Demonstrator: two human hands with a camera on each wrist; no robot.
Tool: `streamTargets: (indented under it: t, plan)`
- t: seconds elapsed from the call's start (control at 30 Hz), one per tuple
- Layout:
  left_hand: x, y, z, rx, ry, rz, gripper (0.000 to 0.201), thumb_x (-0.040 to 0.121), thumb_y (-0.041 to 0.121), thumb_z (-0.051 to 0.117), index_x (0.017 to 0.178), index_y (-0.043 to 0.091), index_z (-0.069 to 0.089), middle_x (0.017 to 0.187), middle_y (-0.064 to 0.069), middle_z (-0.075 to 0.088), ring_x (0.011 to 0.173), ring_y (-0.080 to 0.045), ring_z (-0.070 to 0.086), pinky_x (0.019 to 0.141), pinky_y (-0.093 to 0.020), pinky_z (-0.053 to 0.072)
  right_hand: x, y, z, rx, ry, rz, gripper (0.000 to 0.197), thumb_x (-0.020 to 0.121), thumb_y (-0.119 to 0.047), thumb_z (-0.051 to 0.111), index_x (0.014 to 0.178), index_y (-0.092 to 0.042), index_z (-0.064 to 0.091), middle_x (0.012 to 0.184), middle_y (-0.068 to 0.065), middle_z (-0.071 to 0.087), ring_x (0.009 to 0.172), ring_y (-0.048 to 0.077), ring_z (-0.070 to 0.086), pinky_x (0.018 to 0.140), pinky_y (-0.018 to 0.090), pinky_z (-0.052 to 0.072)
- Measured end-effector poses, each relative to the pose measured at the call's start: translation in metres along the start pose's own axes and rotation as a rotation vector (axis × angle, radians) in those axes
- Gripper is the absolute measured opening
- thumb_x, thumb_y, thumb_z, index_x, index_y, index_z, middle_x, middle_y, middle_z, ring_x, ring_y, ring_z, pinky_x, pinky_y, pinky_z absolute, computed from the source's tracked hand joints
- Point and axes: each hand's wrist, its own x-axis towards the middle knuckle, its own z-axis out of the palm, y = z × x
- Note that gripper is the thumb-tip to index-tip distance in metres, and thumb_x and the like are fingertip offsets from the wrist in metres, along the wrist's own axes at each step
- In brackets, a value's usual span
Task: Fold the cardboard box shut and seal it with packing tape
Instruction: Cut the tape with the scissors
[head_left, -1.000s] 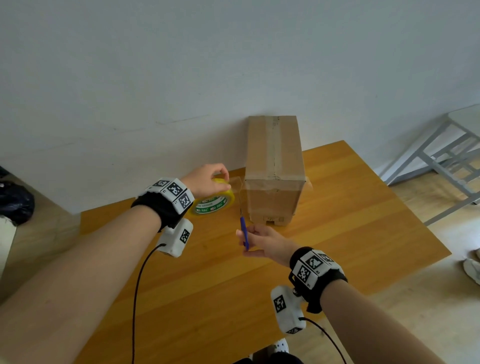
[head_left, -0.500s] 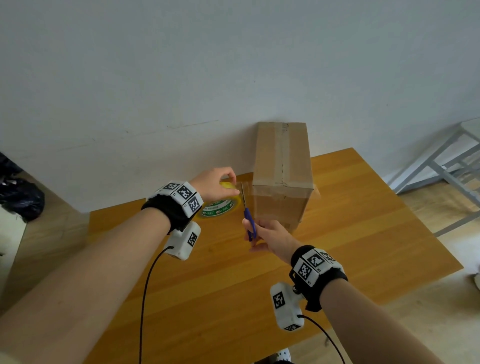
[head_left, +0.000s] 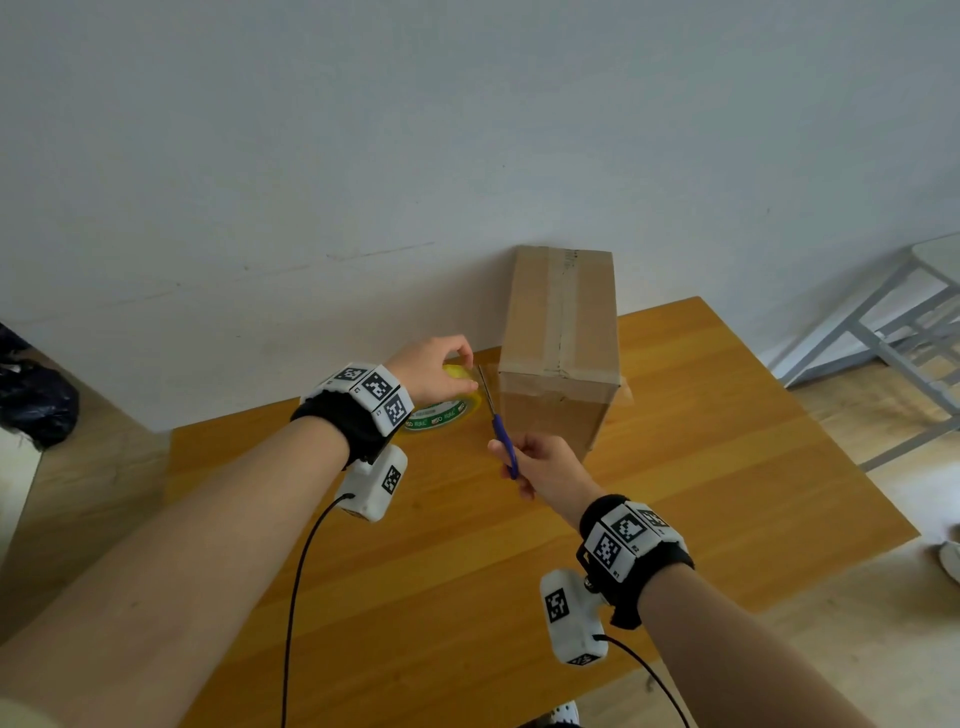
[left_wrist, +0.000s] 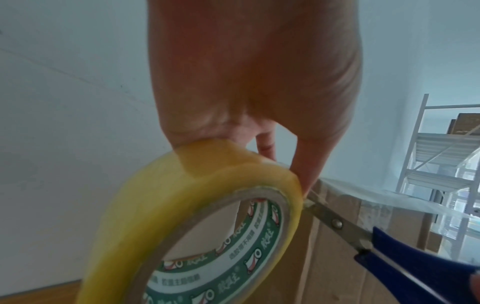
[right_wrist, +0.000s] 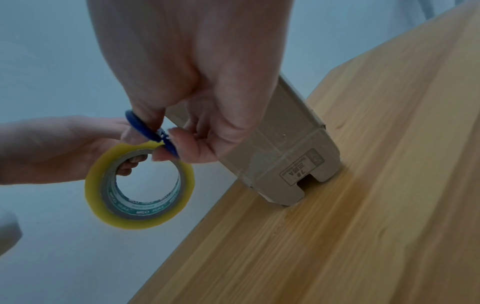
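Note:
A closed cardboard box (head_left: 561, 332) stands on the wooden table (head_left: 701, 467) against the wall, with a strip of tape along its top seam. My left hand (head_left: 436, 366) grips a yellowish roll of packing tape (left_wrist: 197, 216) just left of the box. A clear stretch of tape (left_wrist: 376, 197) runs from the roll to the box's near face. My right hand (head_left: 545, 462) holds blue-handled scissors (head_left: 501, 431), fingers in the loops (right_wrist: 153, 131). The blades (left_wrist: 330, 218) sit at the tape right beside the roll and look nearly closed together.
A grey wall rises right behind the box. A white metal rack (head_left: 883, 332) stands on the floor to the right. A dark bag (head_left: 36, 400) lies on the floor at the far left. The table's near and right parts are bare wood.
My right hand has carried the scissors up and forward from the table front to the tape between roll and box. The left hand keeps hold of the roll.

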Motion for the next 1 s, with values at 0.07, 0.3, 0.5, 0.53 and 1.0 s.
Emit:
streamTargets:
  t: [0.07, 0.3, 0.5, 0.53, 1.0]
  plan:
    - [0.001, 0.002, 0.000, 0.055, -0.005, -0.003, 0.028, 0.085, 0.032, 0.062, 0.108, 0.018, 0.054, 0.111, -0.005, 0.058, 0.088, -0.022, 0.056, 0.068, -0.026, 0.039, -0.001, 0.000, -0.002, -0.028, 0.006, 0.009, 0.029, 0.089, -0.027, 0.064, 0.100, 0.000, 0.061, 0.065, 0.000, 0.055, 0.041, -0.001, 0.045, 0.044, 0.019, 0.038]
    - [0.004, -0.001, 0.001, 0.186, -0.005, -0.032, 0.029, 0.087, 0.033, 0.060, 0.112, 0.022, 0.051, 0.085, 0.004, 0.051, 0.060, -0.012, 0.046, 0.053, -0.025, 0.035, -0.003, -0.002, -0.004, -0.071, 0.007, 0.003, 0.030, 0.089, -0.028, 0.063, 0.101, -0.001, 0.059, 0.068, 0.000, 0.056, 0.051, 0.002, 0.049, 0.046, 0.020, 0.038]
    - [-0.001, -0.021, 0.000, 0.188, -0.017, -0.091, 0.018, 0.085, 0.028, 0.064, 0.096, 0.023, 0.051, 0.091, 0.003, 0.054, 0.069, -0.013, 0.053, 0.058, -0.024, 0.039, -0.005, 0.000, -0.012, -0.095, 0.006, -0.007, 0.029, 0.090, -0.031, 0.062, 0.100, -0.003, 0.060, 0.069, -0.001, 0.057, 0.063, 0.010, 0.050, 0.050, 0.022, 0.041]
    - [-0.002, -0.024, 0.002, 0.158, -0.023, -0.092, 0.018, 0.083, 0.027, 0.065, 0.096, 0.022, 0.052, 0.097, 0.002, 0.055, 0.080, -0.017, 0.056, 0.064, -0.027, 0.044, -0.005, 0.000, -0.011, -0.101, 0.008, -0.011, 0.032, 0.090, -0.031, 0.062, 0.102, -0.002, 0.061, 0.070, -0.001, 0.057, 0.064, 0.010, 0.051, 0.050, 0.023, 0.041]
    - [-0.024, -0.071, 0.084, 0.038, 0.170, -0.133, 0.022, 0.086, 0.024, 0.062, 0.079, 0.031, 0.043, 0.068, 0.005, 0.056, 0.049, -0.012, 0.046, 0.043, -0.022, 0.034, -0.003, 0.005, -0.013, -0.125, 0.028, -0.037, 0.021, 0.089, -0.033, 0.063, 0.084, -0.013, 0.058, 0.068, -0.001, 0.060, 0.058, 0.011, 0.046, 0.049, 0.023, 0.041]
